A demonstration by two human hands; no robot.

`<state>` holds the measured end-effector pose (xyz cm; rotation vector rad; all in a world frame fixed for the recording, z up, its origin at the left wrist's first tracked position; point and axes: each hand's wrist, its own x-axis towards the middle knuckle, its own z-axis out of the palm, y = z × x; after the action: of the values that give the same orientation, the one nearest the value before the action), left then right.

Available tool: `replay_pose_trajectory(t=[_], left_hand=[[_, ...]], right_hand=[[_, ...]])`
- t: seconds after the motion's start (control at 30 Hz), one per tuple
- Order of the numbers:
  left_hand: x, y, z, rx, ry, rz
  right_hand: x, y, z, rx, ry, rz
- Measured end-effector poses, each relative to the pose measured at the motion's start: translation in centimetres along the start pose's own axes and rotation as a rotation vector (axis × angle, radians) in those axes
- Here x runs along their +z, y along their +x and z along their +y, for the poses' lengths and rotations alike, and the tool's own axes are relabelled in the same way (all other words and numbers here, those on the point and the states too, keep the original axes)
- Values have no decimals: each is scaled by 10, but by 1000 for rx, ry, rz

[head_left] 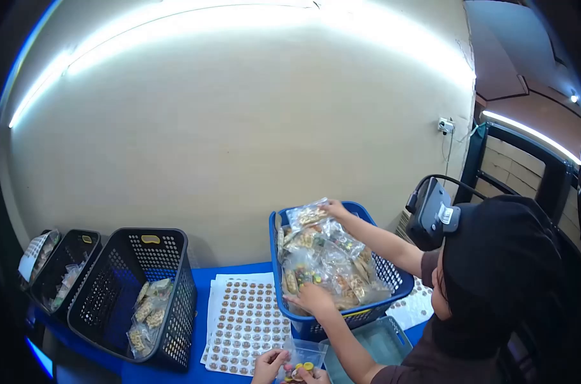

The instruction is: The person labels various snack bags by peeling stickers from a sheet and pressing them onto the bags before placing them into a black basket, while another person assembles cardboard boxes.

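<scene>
Here, clear bag [308, 349]: held low at the near edge, with yellow and red pieces showing
Left hand [270, 367]: grip closed on the bag's left side
Right hand [313, 376]: grip closed on its lower right, beside the pieces
Blue basket [303, 326]: stood beyond, full of packets; a co-worker [463, 349] reached in with both hands
Printed sheets [249, 326]: lay left of it on the blue tabletop [201, 288]

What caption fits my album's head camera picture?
Left hand and right hand hold a clear bag; a person reaches into a blue plastic basket.
</scene>
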<state>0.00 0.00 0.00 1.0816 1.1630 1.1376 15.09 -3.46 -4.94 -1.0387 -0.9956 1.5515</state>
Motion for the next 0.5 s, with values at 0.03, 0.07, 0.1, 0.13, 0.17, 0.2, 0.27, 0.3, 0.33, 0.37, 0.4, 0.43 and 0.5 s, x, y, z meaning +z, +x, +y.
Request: replay_pose_trajectory(t=[0.03, 0.07, 0.1, 0.13, 0.17, 0.2, 0.27, 0.3, 0.33, 0.37, 0.4, 0.43, 0.5], left_hand=[[-6, 0, -10, 58, -25, 39], [-13, -1, -21, 115, -51, 81], [17, 7, -42, 0, -157, 96], [-2, 2, -59, -120, -208, 124], [-17, -1, -66, -233, -271, 153], [-19, -18, -42, -173, -231, 134], [0, -39, -1, 29, -212, 386], [2, -60, 11, 87, -159, 518], [-4, -68, 5, 120, -185, 516], [-4, -80, 14, 118, -211, 532], [-7, -86, 16, 150, -211, 569], [-9, -94, 20, 189, -212, 602], [-14, -101, 6, 159, -181, 605]], right_hand=[[9, -3, -10, -54, -27, -21], [18, -3, -19, -105, -54, -44], [-11, 0, -47, -78, -154, -103], [0, 5, -56, -49, -196, -177], [8, 12, -62, -25, -247, -256], [8, 18, -64, -111, -290, -343], [-6, 42, -64, -59, -459, -388], [-3, 43, -57, -5, -507, -409], [-2, 41, -48, 68, -495, -466], [4, 35, -44, 135, -476, -505], [12, 26, -41, 164, -420, -541], [19, 14, -45, 185, -364, -573], [17, -2, -43, 192, -396, -608]])
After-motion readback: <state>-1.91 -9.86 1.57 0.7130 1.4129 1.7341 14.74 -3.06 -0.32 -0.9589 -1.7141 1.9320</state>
